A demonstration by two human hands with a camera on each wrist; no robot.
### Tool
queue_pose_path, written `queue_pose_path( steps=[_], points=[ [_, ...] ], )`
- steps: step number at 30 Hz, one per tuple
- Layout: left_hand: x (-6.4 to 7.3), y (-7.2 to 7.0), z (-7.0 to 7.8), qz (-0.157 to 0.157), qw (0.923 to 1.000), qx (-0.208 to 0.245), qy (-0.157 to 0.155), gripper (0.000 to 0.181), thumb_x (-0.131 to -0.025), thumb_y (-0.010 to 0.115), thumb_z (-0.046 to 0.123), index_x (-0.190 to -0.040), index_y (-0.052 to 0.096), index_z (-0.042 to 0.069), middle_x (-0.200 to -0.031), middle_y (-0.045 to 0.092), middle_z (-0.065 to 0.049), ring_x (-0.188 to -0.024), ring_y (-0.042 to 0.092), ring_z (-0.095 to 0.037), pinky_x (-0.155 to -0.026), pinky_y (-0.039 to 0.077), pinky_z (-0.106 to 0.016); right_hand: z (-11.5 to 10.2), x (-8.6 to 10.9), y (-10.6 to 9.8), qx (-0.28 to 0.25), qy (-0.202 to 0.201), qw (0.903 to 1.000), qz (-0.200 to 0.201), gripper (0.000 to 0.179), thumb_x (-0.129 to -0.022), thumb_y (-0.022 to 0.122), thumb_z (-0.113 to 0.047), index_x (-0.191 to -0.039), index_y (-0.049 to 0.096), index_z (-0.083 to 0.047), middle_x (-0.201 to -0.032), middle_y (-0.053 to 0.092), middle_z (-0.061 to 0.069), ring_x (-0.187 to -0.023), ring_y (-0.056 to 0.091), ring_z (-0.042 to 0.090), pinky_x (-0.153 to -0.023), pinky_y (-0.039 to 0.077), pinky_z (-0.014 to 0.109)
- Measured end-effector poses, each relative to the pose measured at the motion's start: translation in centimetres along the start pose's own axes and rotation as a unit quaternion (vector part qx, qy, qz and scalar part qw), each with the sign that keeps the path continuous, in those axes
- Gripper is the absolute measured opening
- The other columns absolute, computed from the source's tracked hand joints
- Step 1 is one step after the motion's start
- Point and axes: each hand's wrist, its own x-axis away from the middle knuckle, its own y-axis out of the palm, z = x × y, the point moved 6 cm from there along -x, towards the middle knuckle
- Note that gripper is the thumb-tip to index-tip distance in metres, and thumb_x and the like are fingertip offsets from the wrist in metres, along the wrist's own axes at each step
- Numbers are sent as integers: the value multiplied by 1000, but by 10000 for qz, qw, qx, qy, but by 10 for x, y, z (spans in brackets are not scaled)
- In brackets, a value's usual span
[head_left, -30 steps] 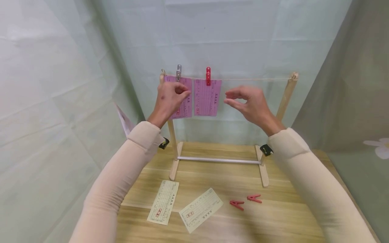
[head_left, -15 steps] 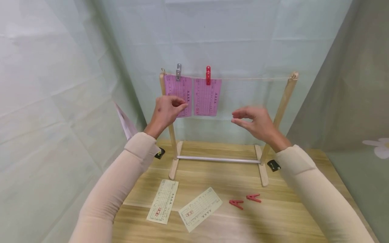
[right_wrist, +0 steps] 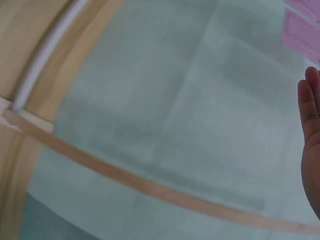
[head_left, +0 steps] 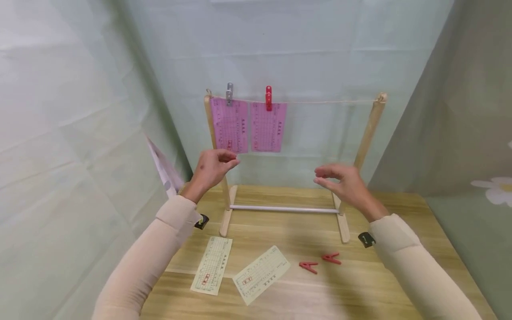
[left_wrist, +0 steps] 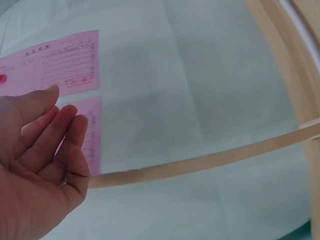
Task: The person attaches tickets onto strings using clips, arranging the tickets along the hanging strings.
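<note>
Two pink printed slips hang side by side from a string. A grey clothespin grips the left pink slip, and a red clothespin the right pink slip. My left hand is in the air just below the left slip, fingers loosely bent, nothing between them; the left wrist view shows the hand's palm side bare. My right hand hovers near the right post, thumb and fingers apart and holding nothing. Only part of it shows in the right wrist view.
The string runs between two wooden posts joined low by a white rod. On the table lie a yellow slip, another yellow slip and two red clothespins. A folded card stands at the left.
Both hands have come down from the height of the hanging slips, and the right one has also moved right, away from them. The slips and clothespins stay in place.
</note>
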Motion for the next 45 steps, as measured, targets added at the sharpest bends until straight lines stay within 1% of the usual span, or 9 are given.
queue_pose_path(
  steps=[3,8,13,20,29,32,36,38,45],
  points=[
    [7,2,-10,-19,10000,43,-53,24,-93,73,18,-109,74,1,-104,74,-14,-95,68,-27,-78,56,-41,10,12,2,-58,123,9999,-1,27,-88,76,-8,-113,72,1,-108,73,15,-99,69,31,-82,51,19],
    [17,10,-28,-117,9998,58,-118,24,-93,73,17,-109,74,0,-102,74,-14,-94,67,-28,-76,56,-40,24,31,5,-12,195,9997,115,33,-88,77,-6,-119,69,3,-109,73,17,-100,69,31,-86,51,22],
    [29,20,-48,-168,9996,98,-183,22,-93,73,14,-109,73,-1,-102,73,-16,-95,67,-30,-77,56,-41,37,47,11,-9,387,9992,138,33,-88,76,-5,-119,69,4,-111,72,17,-101,68,31,-90,45,12],
    [46,39,-70,-198,9990,243,-306,22,-92,74,13,-107,74,-2,-101,74,-16,-95,68,-30,-78,55,-41,51,66,20,-82,757,9971,-21,34,-89,76,-9,-120,69,2,-115,71,17,-109,65,33,-90,53,43],
    [71,60,-100,-127,9972,484,-547,19,-89,76,8,-104,74,-4,-100,74,-16,-95,69,-30,-77,56,-38,65,90,31,-49,1001,9950,20,34,-89,76,-11,-120,69,1,-112,73,13,-106,67,31,-90,52,50],
    [78,68,-112,-155,9968,484,-615,19,-89,76,8,-104,75,-3,-100,74,-15,-95,69,-30,-76,56,-37,69,96,33,113,889,9960,74,33,-87,78,-8,-118,70,1,-110,73,12,-103,68,29,-90,53,47],
    [84,76,-124,-147,9972,416,-602,19,-89,76,8,-103,75,-4,-98,74,-15,-94,69,-30,-72,55,-34,73,103,33,273,708,9969,184,33,-84,80,-5,-114,71,3,-107,74,11,-99,69,29,-88,53,27],
    [86,80,-129,-168,9972,348,-640,20,-89,76,8,-104,74,-4,-98,74,-14,-95,68,-30,-72,55,-34,75,107,34,284,680,9971,195,33,-83,80,-4,-114,71,4,-106,74,12,-98,70,30,-86,52,22],
    [96,88,-141,-296,9961,372,-741,29,-90,74,7,-116,70,-5,-108,72,-18,-104,67,-33,-84,55,-47,84,122,40,195,1066,9941,-50,36,-85,80,-10,-117,70,2,-110,73,14,-103,68,32,-88,53,48]
  ],
)
